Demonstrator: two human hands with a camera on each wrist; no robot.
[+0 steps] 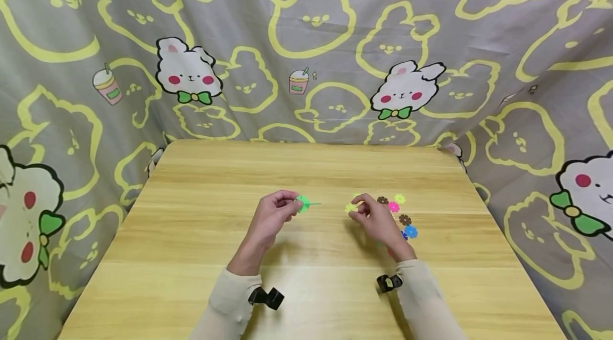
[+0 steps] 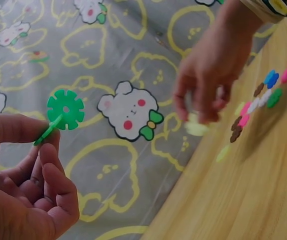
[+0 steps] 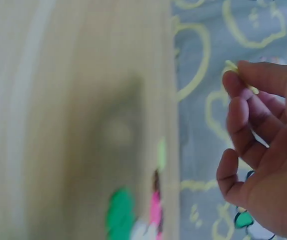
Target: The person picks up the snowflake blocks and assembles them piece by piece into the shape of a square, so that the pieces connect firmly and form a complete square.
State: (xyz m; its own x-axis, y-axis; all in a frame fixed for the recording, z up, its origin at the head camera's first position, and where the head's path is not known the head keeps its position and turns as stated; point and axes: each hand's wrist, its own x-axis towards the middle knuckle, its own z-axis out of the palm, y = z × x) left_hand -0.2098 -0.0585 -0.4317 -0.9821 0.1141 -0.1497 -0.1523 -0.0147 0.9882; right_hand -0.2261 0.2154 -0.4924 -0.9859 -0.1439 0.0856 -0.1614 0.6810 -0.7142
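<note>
My left hand (image 1: 270,220) pinches a green notched plastic disc between thumb and index finger. A second green disc (image 2: 74,118) is joined to it at an angle, as the left wrist view shows. My right hand (image 1: 381,224) holds a yellow notched disc (image 1: 350,208) by thumb and fingertips. In the right wrist view only a thin edge of the yellow disc (image 3: 230,65) shows past the fingers. Both hands are raised over the table, apart from each other, with the green pair on the left and the yellow disc on the right.
Loose notched discs lie on the wooden table (image 1: 201,180) around and under my right hand, among them a pink disc (image 1: 394,207), a brown disc (image 1: 405,220), a blue disc (image 1: 411,231) and a yellow-green disc (image 1: 399,199). A patterned curtain (image 1: 330,79) surrounds the table's far side and sides.
</note>
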